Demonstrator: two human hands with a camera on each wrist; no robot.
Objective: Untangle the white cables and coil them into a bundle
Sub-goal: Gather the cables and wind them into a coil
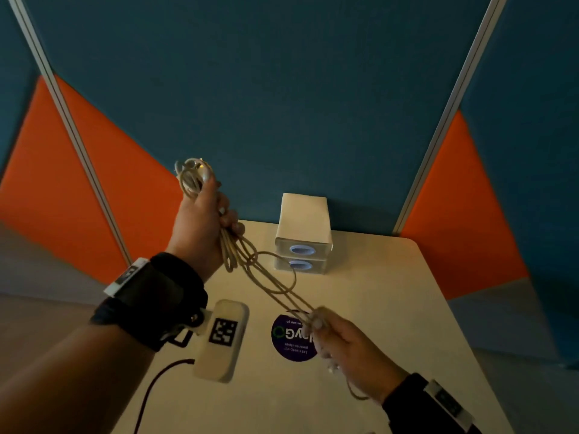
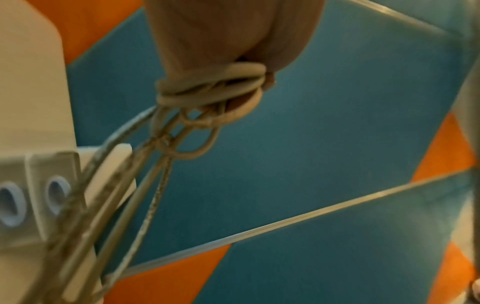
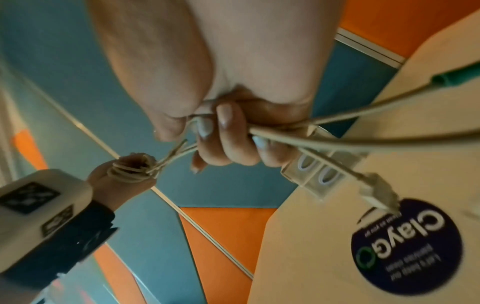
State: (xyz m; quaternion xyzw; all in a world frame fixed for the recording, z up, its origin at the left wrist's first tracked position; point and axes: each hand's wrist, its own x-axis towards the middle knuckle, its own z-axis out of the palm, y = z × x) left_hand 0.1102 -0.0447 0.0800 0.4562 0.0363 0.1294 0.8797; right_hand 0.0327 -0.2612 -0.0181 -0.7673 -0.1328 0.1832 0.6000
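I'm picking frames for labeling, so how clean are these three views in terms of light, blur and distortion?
Head view: dim, warm, wide-angle bending of the partition rails; white cables readable. Left wrist view: motion-blurred, left hand close and soft. Right wrist view: right hand fairly sharp, purple sticker slightly smeared.

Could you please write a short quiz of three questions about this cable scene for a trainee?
1. True or false: the left hand holds the coiled loops of the white cables raised above the table.
2. What does the right hand grip? A) the round sticker B) the cable strands C) the stacked boxes
3. Fill in: the cables run ____ between both hands.

Key: 1 true; 2 B; 3 stretched
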